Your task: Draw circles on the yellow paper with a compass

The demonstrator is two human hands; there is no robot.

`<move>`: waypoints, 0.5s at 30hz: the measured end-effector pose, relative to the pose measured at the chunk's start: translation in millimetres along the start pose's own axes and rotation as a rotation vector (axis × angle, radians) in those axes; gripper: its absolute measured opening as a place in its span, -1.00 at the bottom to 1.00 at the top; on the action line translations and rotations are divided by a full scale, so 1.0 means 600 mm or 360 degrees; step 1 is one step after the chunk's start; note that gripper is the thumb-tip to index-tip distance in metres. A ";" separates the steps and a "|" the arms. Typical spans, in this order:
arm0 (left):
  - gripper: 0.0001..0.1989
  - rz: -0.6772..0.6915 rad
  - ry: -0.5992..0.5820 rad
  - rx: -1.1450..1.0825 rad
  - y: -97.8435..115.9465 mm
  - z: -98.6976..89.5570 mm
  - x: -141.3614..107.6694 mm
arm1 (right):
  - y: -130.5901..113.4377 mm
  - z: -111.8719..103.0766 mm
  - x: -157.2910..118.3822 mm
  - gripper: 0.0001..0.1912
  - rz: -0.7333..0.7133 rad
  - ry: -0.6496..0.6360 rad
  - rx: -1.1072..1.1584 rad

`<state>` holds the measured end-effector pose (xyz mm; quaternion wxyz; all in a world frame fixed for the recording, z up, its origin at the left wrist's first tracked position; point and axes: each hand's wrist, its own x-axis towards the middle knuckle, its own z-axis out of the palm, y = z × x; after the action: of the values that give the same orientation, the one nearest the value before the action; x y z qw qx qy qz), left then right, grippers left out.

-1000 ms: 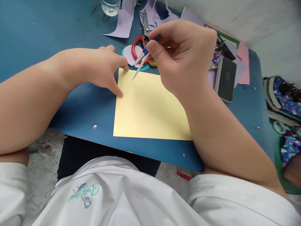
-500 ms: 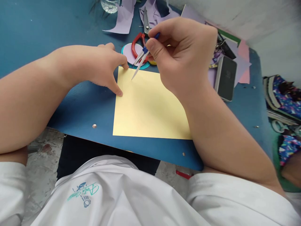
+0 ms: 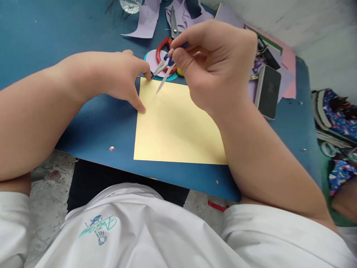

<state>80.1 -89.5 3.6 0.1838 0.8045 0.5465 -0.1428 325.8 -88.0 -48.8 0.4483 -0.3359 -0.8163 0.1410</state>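
Observation:
A pale yellow sheet of paper [image 3: 178, 126] lies flat near the front of the blue table. My left hand [image 3: 125, 78] rests at its upper left edge, thumb and fingers spread apart and touching the paper. Between the thumb and fingers of my right hand [image 3: 212, 63] is the top of a drawing compass [image 3: 166, 69], white with blue parts. Its legs point down over the sheet's upper left part, slightly spread. Behind it lie red-handled scissors [image 3: 174, 26] and round paper cutouts in lilac and teal [image 3: 152, 61], partly hidden by the compass and hand.
Lilac paper scraps [image 3: 147, 18] and a clear glass [image 3: 130, 5] are at the back of the blue table [image 3: 55, 29]. To the right sits a dark phone-like box [image 3: 268, 92] beside pink paper [image 3: 290, 67]. A wall borders the back right.
The compass legs have opened a little wider, with one leg swinging left toward my left fingers. My right fingers have shifted slightly left. The yellow paper stays in place.

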 end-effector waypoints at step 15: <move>0.21 -0.0022 0.0058 0.0005 -0.017 0.018 0.022 | -0.006 -0.010 -0.009 -0.51 -0.0189 -0.0001 0.0063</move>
<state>75.2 -80.1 -12.8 0.1714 0.8036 0.5549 -0.1303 331.0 -94.8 -47.1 0.4621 -0.2777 -0.8320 0.1305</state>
